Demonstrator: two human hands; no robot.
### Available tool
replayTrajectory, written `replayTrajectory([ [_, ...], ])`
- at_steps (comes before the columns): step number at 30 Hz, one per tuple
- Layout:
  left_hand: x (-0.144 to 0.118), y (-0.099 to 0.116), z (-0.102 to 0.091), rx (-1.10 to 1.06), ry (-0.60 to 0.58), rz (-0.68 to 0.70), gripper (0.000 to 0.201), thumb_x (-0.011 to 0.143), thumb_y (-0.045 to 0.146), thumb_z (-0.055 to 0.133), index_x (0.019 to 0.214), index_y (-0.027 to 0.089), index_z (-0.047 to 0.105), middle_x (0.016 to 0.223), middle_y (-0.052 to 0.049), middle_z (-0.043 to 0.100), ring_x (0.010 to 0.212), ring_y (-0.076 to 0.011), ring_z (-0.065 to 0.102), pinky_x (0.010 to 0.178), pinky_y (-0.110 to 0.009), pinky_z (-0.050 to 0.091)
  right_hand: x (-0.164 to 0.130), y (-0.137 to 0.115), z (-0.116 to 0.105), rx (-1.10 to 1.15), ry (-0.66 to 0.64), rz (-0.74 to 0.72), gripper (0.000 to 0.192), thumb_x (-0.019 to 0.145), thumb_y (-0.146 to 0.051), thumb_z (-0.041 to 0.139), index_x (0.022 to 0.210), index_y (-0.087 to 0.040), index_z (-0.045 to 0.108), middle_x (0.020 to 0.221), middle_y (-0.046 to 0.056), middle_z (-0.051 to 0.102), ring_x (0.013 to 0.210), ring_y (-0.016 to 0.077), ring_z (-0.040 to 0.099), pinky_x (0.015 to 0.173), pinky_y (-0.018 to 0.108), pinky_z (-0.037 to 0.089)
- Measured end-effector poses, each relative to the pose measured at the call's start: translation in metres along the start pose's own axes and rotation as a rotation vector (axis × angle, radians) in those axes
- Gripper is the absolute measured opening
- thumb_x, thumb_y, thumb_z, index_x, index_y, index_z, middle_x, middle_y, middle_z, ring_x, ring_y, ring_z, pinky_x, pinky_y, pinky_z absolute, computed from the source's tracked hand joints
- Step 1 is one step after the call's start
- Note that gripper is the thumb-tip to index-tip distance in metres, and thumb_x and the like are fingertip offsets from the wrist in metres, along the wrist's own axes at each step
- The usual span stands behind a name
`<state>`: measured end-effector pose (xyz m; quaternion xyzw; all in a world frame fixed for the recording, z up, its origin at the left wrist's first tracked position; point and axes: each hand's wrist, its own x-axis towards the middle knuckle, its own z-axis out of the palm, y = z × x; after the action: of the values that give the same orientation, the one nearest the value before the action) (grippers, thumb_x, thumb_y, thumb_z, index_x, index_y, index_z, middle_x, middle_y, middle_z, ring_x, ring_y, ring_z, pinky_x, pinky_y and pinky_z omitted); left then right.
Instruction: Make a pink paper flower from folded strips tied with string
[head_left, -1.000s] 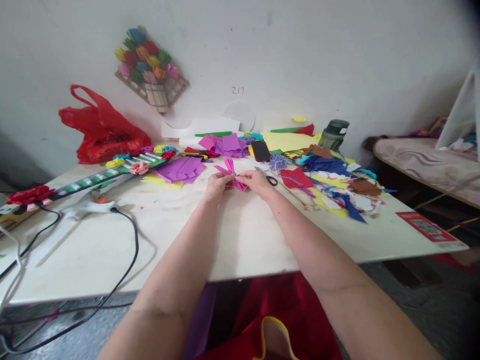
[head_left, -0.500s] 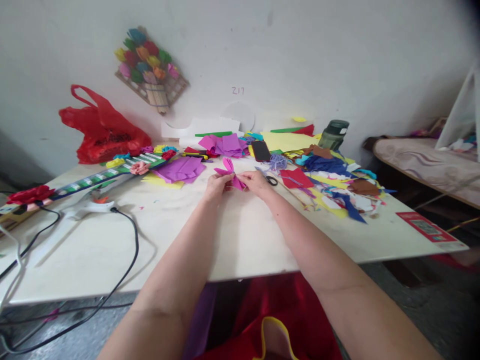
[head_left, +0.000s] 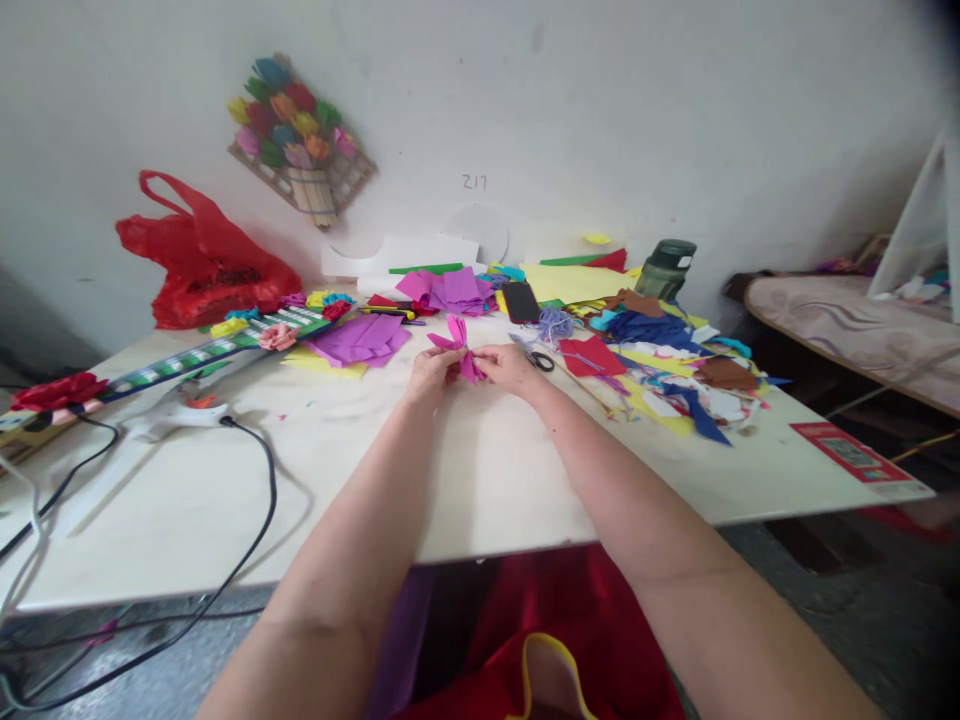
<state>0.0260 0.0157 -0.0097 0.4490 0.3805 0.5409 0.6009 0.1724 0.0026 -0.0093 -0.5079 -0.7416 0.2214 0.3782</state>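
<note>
A bunched magenta paper flower [head_left: 457,331] with several pointed petals is held above the middle of the white table [head_left: 495,480]. My left hand [head_left: 435,370] pinches it from the left, thumb on top. From the right, my right hand [head_left: 508,368] pinches at its gathered middle, and the fingertips of both hands almost meet. Whether thread or wire is at the pinch is too small to make out. Black-handled scissors [head_left: 542,361] lie just beyond my right hand.
Purple paper sheets [head_left: 360,340] and a black phone [head_left: 520,302] lie behind. Mixed paper scraps [head_left: 675,370] and a green bottle [head_left: 666,270] are at right. A white glue gun [head_left: 161,420] with its black cord [head_left: 271,480] and a red plastic bag [head_left: 210,265] are at left.
The fingers of my right hand have shifted slightly at the middle of the flower, and its lower petals look more bunched together. My left hand keeps its pinch.
</note>
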Motion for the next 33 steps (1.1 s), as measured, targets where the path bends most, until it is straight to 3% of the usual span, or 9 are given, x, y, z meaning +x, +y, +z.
replayTrajectory([
  [7, -0.001, 0.000, 0.003, 0.055, -0.007, -0.005, 0.026, 0.048, 0.025, 0.075, 0.063, 0.010, 0.060, 0.050, 0.001, 0.054, 0.043, -0.0067, 0.047, 0.043, -0.021, 0.034, -0.008, -0.019, -0.005, -0.444, 0.051, 0.027, 0.034, 0.075, -0.025, 0.048, 0.105, -0.023, 0.065, 0.086, 0.005, 0.070, 0.083, 0.0198, 0.062, 0.070, 0.027, 0.043],
  [14, -0.001, -0.002, 0.003, 0.086, -0.032, 0.008, 0.028, 0.048, 0.028, 0.076, 0.062, 0.010, 0.059, 0.049, 0.002, 0.054, 0.042, -0.0065, 0.047, 0.044, -0.020, 0.037, -0.010, -0.024, -0.005, -0.617, 0.066, 0.009, 0.031, 0.080, -0.029, 0.041, 0.095, -0.023, 0.067, 0.086, 0.006, 0.070, 0.079, 0.0196, 0.061, 0.065, 0.027, 0.038],
  [17, -0.004, -0.001, 0.005, 0.144, -0.020, 0.046, 0.031, 0.049, 0.030, 0.076, 0.067, 0.011, 0.059, 0.052, 0.001, 0.056, 0.046, -0.0085, 0.052, 0.048, -0.022, 0.041, -0.011, -0.025, -0.006, -0.639, 0.075, 0.018, 0.030, 0.080, -0.028, 0.040, 0.091, -0.022, 0.068, 0.085, 0.007, 0.069, 0.078, 0.0191, 0.060, 0.064, 0.027, 0.037],
  [23, -0.008, 0.003, 0.008, 0.267, 0.117, 0.153, 0.046, 0.046, 0.029, 0.079, 0.075, 0.018, 0.046, 0.053, 0.005, 0.055, 0.046, -0.0118, 0.056, 0.048, -0.023, 0.045, -0.010, -0.025, -0.006, -0.612, 0.089, 0.028, 0.029, 0.080, -0.029, 0.041, 0.085, -0.021, 0.068, 0.082, 0.007, 0.069, 0.074, 0.0180, 0.059, 0.060, 0.026, 0.033],
  [28, -0.006, 0.002, 0.007, 0.338, 0.095, 0.249, 0.040, 0.050, 0.032, 0.077, 0.072, 0.018, 0.046, 0.054, 0.005, 0.055, 0.046, -0.0100, 0.055, 0.046, -0.020, 0.042, -0.009, -0.021, -0.005, -0.530, 0.070, 0.044, 0.029, 0.080, -0.031, 0.041, 0.085, -0.021, 0.068, 0.080, 0.004, 0.069, 0.071, 0.0155, 0.058, 0.058, 0.024, 0.032],
  [33, -0.001, 0.000, 0.003, 0.363, 0.087, 0.230, 0.033, 0.052, 0.033, 0.075, 0.068, 0.017, 0.051, 0.052, 0.003, 0.055, 0.046, -0.0101, 0.055, 0.045, -0.019, 0.041, -0.007, -0.017, -0.004, -0.479, 0.068, 0.070, 0.030, 0.079, -0.029, 0.042, 0.094, -0.023, 0.067, 0.084, 0.004, 0.069, 0.074, 0.0165, 0.059, 0.059, 0.025, 0.034],
])
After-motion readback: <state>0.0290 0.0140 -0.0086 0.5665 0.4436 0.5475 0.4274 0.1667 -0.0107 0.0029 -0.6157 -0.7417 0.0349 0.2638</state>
